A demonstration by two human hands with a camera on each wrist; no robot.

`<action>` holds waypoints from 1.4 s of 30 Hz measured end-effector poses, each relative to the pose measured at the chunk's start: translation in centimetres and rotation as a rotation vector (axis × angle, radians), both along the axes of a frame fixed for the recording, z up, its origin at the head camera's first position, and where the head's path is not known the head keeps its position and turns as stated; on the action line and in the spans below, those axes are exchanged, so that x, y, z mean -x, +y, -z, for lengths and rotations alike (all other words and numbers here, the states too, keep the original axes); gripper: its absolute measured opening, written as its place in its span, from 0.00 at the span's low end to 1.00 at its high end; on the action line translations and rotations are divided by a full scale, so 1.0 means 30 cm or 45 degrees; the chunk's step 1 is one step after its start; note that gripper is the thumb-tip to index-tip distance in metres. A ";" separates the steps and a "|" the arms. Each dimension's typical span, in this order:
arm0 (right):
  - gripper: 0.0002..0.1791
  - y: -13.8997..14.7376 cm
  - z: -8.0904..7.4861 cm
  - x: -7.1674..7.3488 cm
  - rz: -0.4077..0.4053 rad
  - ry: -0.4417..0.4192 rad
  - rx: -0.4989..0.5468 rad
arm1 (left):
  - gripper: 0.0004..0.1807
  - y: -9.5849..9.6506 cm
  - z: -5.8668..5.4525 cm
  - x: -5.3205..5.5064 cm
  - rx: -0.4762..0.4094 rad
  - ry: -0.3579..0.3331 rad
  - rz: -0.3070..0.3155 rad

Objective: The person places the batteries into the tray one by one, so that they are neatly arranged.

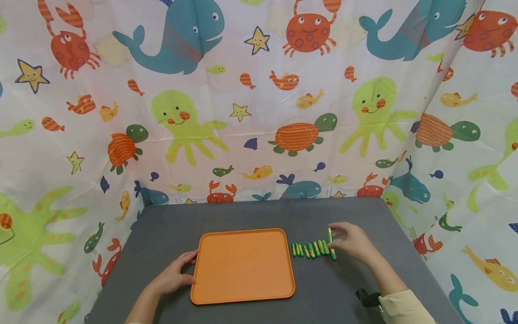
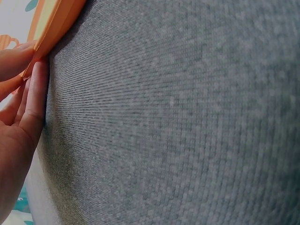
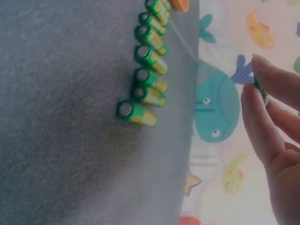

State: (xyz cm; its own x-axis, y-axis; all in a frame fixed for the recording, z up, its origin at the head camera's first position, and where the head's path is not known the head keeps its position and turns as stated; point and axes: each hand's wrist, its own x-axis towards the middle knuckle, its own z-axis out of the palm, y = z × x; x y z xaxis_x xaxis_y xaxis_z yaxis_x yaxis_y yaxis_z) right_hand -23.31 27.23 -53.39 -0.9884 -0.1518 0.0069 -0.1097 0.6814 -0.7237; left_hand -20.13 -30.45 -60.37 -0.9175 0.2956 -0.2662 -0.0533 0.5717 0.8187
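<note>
At the table's middle, my left hand (image 1: 173,273) holds the left edge of an orange rectangular tray (image 1: 243,266). In the left wrist view, the thumb and fingers (image 2: 35,96) meet the tray's rim (image 2: 58,28) low over the cloth. To the tray's right, my right hand (image 1: 353,240) pinches a green and yellow battery (image 1: 329,233) between thumb and fingertips, raised over the row's right end. Several matching batteries (image 1: 311,250) lie side by side below it. The right wrist view shows the end battery (image 3: 136,114), but the held battery (image 3: 261,89) is mostly hidden by the fingers.
A dark grey cloth (image 1: 170,227) covers the table. White curtains (image 1: 251,175) with printed sea animals stand behind it and along both sides. A black strap (image 1: 368,298) hangs by the right sleeve.
</note>
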 end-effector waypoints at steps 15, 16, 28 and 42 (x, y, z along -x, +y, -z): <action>0.31 -0.083 -0.078 0.003 -0.064 -0.002 -0.010 | 0.53 0.006 0.003 0.006 0.004 -0.032 -0.033; 0.31 -0.088 -0.082 0.003 -0.072 -0.001 -0.004 | 0.53 0.006 0.003 0.006 0.005 -0.034 -0.032; 0.31 -0.191 -0.129 0.028 -0.119 -0.029 0.047 | 0.52 -0.002 0.012 0.008 -0.006 -0.066 -0.026; 0.30 -0.310 -0.151 0.043 -0.136 -0.072 0.104 | 0.51 -0.015 0.005 0.013 -0.022 -0.059 0.019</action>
